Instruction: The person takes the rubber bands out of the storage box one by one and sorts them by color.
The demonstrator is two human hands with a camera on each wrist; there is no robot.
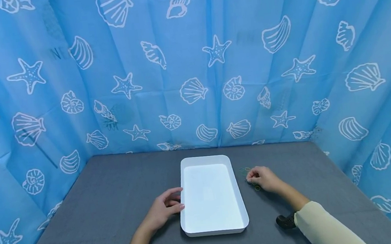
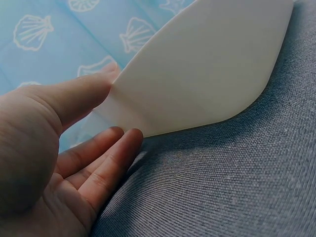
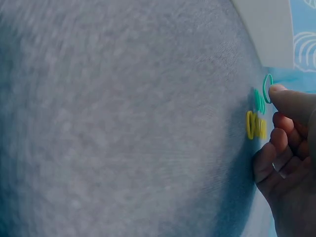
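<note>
A white rectangular tray [image 1: 210, 196] lies empty in the middle of the grey table. My left hand [image 1: 179, 198] rests against its left wall, thumb near the rim and straight fingers lower down; in the left wrist view the left hand [image 2: 116, 106] touches the tray wall [image 2: 207, 64]. Right of the tray lie several small rings, green rings [image 1: 245, 170] and a yellow-green one [image 1: 257, 188]. My right hand [image 1: 249, 179] is curled over them. In the right wrist view the right hand [image 3: 277, 103] pinches a green ring [image 3: 267, 88] up on edge, beside yellow rings [image 3: 254, 125].
Grey cloth covers the table [image 1: 111, 202]. Blue curtains [image 1: 189, 67] with white shells and starfish close off the back and both sides. Black wrist mounts [image 1: 285, 220] sit on the table near my forearms.
</note>
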